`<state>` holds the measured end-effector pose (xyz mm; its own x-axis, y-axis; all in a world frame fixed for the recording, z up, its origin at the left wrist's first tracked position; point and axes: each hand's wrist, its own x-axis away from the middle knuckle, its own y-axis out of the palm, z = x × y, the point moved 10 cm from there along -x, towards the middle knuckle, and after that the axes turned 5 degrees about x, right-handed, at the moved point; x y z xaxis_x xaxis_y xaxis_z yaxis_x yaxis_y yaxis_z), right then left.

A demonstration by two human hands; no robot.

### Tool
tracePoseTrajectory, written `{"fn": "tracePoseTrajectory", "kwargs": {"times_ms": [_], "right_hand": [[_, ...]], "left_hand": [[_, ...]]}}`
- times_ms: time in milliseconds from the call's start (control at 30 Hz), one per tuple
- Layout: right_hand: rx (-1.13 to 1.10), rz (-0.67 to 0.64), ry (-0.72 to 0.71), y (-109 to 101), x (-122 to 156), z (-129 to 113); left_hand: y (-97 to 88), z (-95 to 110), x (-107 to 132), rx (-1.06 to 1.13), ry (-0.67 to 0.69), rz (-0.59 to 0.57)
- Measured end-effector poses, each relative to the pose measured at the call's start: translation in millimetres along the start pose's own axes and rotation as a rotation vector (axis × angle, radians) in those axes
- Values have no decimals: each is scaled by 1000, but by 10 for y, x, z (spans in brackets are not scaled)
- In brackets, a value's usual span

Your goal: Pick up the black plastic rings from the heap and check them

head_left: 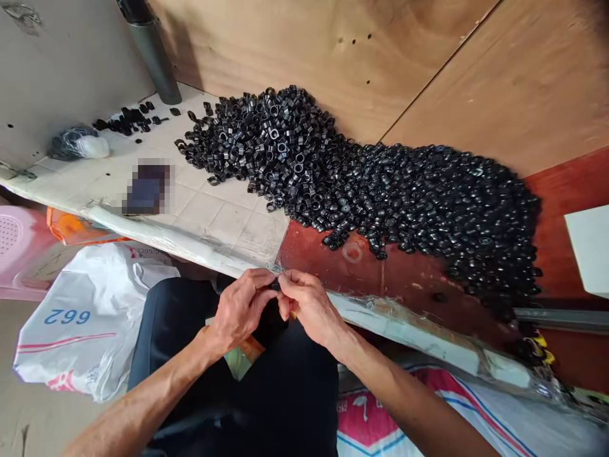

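My left hand [242, 310] and my right hand [310, 306] meet above my lap, just in front of the table edge. Their fingertips pinch a small black plastic part [275, 285] between them. The fingers cover most of it, so I cannot make out its shape. Beyond the hands lies a large heap of black plastic rings [266, 136] on the pale tabletop. It runs on to the right into a pile of small round black caps [457, 203] on a red-brown surface.
A dark bottle or tube [159, 63] stands at the back left near loose black pieces [128, 120] and a clear plastic bag [78, 143]. A blurred dark rectangle [148, 189] lies closer. A padded table edge [190, 238] crosses in front; a white sack [80, 317] is below left.
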<state>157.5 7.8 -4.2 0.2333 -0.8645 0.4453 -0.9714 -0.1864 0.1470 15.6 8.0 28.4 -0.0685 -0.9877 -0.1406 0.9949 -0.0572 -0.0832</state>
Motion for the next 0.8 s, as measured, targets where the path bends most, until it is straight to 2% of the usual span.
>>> {"fn": "tracePoseTrajectory", "kwargs": {"times_ms": [133,267,367,433,500,533,567,600,667,700,767,800], "right_hand": [[-105,-63,187,92,92,272],[-83,-61,251,88,161,419],[195,-69,184,23,179,360],[438,-18,37,-92,165,183],[577,31,-139,-200,148,-22],[624,41,-227,-239,137,-111],[658,45,-301,-272,121,-175],[691,49,-368,-301,102,-221],[702,71,-452,-365,53,-252],[693,84,-469,-397,26,-240],[666,107,-484,-445,-15,-194],[649,114,-486,-463,-29,-164]], "left_hand": [[109,68,298,-248,375,-178],[191,32,524,-371,593,-339],[253,114,582,-392,627,-436],[290,183,555,-384,565,-495],[307,216,462,-393,469,-572],[258,243,356,-407,441,-562],[151,274,189,-412,420,-502],[-64,284,-64,-440,374,-341],[-636,275,-614,-519,283,70],[-873,256,-880,-561,256,215],[-1266,160,-1417,-661,173,420],[-1412,76,-1682,-712,105,464]]}}
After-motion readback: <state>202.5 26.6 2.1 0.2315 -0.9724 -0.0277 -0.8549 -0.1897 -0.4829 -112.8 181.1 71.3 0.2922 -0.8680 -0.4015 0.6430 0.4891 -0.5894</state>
